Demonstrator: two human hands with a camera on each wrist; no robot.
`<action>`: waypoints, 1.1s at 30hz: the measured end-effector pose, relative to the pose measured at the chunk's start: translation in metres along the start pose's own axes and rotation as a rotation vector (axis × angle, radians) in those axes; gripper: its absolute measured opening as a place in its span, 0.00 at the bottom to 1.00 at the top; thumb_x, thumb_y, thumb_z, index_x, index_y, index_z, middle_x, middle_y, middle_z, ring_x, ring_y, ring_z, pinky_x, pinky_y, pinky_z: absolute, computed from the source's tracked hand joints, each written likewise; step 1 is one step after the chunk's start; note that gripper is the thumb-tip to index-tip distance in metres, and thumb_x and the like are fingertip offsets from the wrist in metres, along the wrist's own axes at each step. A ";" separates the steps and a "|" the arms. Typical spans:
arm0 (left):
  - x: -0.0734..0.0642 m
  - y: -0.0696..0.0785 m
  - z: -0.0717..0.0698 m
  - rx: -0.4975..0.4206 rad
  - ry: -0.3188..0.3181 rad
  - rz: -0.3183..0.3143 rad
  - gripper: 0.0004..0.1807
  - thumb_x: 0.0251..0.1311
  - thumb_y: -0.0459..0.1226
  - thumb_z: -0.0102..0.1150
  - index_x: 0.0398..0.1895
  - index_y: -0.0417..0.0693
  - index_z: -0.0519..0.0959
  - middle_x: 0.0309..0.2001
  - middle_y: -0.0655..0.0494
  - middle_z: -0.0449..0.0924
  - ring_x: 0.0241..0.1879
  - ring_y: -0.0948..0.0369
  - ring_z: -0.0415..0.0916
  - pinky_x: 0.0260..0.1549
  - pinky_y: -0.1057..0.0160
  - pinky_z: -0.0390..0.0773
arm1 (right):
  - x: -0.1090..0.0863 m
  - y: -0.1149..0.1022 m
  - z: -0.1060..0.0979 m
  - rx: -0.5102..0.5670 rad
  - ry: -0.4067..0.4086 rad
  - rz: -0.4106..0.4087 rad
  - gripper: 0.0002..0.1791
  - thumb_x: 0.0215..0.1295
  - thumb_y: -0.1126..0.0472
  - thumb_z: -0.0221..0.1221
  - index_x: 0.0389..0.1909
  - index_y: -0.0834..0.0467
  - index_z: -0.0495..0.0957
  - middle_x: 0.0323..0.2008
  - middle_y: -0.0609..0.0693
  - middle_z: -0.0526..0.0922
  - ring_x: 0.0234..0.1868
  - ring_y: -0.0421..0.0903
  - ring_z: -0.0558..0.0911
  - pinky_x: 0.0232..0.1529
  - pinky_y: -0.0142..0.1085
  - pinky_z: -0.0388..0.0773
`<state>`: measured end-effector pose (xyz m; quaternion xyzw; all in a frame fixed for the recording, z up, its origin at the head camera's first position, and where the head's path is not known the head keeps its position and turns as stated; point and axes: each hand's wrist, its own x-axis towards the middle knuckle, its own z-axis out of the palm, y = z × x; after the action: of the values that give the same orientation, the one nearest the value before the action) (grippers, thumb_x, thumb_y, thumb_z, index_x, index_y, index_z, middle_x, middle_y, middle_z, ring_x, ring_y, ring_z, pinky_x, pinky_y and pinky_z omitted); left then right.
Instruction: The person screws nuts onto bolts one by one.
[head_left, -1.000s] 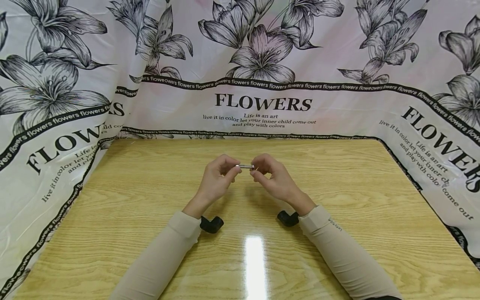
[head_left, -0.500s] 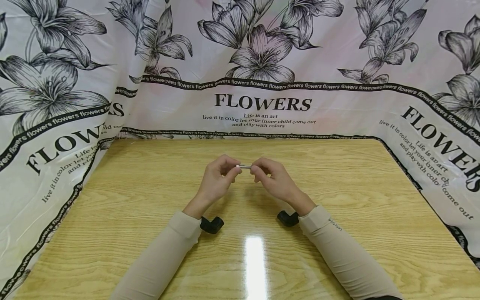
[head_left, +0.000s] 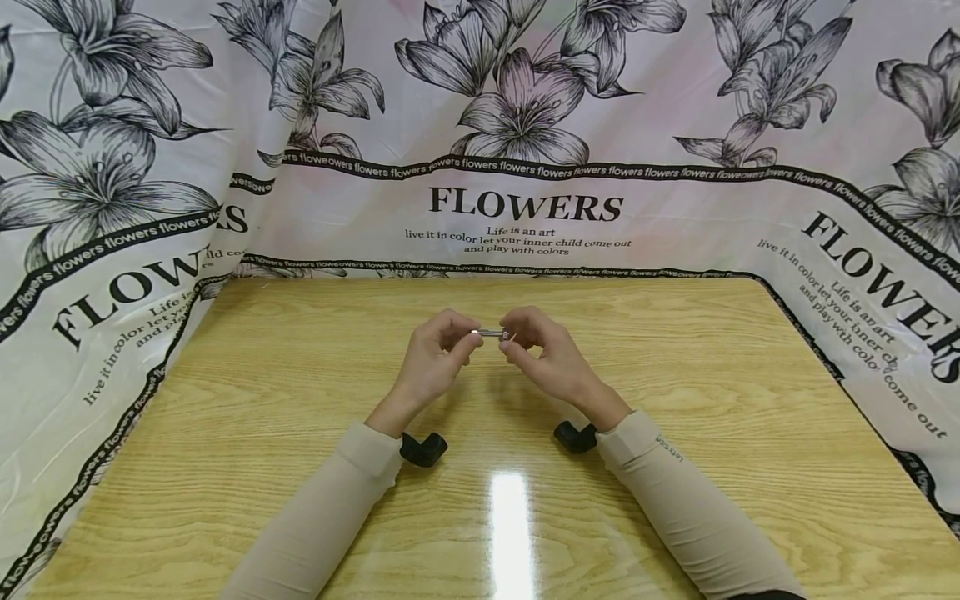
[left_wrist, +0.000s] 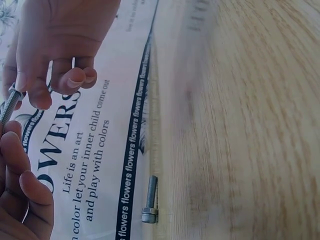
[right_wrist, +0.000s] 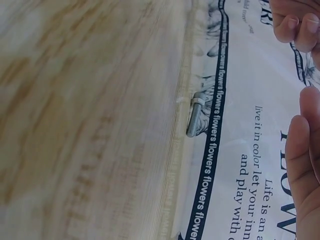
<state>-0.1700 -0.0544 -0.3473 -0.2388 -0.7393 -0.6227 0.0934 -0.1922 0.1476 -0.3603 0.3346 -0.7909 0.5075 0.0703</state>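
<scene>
In the head view a slim silver bolt [head_left: 491, 333] spans the gap between the two hands, held level above the table. My left hand [head_left: 433, 357] pinches its left end between thumb and bent forefinger. My right hand [head_left: 551, 357] has thumb and forefinger tips at a nut [head_left: 506, 334] on the right end, with the nut showing between them. The left wrist view shows the threaded shaft [left_wrist: 9, 107] running up to that nut, fingertips around it. A second bolt [left_wrist: 150, 200] with a nut lies on the table; the right wrist view shows this bolt [right_wrist: 195, 117] too.
The wood-grain table [head_left: 300, 500] is glossy, with a bright light reflection near the front. White flower-printed cloth [head_left: 525, 133] rises along the back and both sides. Black angled pieces [head_left: 424, 450] stick out beside both wrists.
The right fingertips covered the nut half a second ago; now they have parted slightly and the nut shows again, as one second ago. The left hand and bolt stay in place.
</scene>
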 end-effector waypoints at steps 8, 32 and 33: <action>-0.001 0.001 0.000 0.006 0.004 -0.010 0.06 0.62 0.25 0.56 0.41 0.30 0.76 0.32 0.36 0.80 0.23 0.44 0.71 0.23 0.68 0.71 | 0.000 0.020 0.004 -0.002 -0.002 0.053 0.08 0.70 0.64 0.55 0.47 0.57 0.76 0.33 0.51 0.80 0.29 0.50 0.79 0.30 0.43 0.75; 0.000 -0.001 0.000 -0.002 -0.002 -0.003 0.06 0.63 0.26 0.56 0.41 0.30 0.76 0.34 0.34 0.79 0.23 0.43 0.71 0.24 0.67 0.73 | 0.000 0.000 0.001 -0.025 0.010 -0.001 0.14 0.64 0.71 0.58 0.50 0.64 0.71 0.36 0.56 0.80 0.29 0.52 0.80 0.31 0.38 0.76; 0.000 -0.001 0.000 -0.001 -0.002 -0.002 0.06 0.63 0.26 0.56 0.41 0.29 0.76 0.34 0.33 0.79 0.23 0.43 0.71 0.24 0.67 0.72 | 0.000 -0.005 0.000 -0.022 0.007 -0.007 0.13 0.64 0.72 0.58 0.49 0.65 0.71 0.35 0.57 0.81 0.28 0.54 0.80 0.31 0.37 0.76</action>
<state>-0.1702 -0.0542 -0.3479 -0.2389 -0.7392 -0.6229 0.0920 -0.1894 0.1465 -0.3565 0.3349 -0.7949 0.4997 0.0789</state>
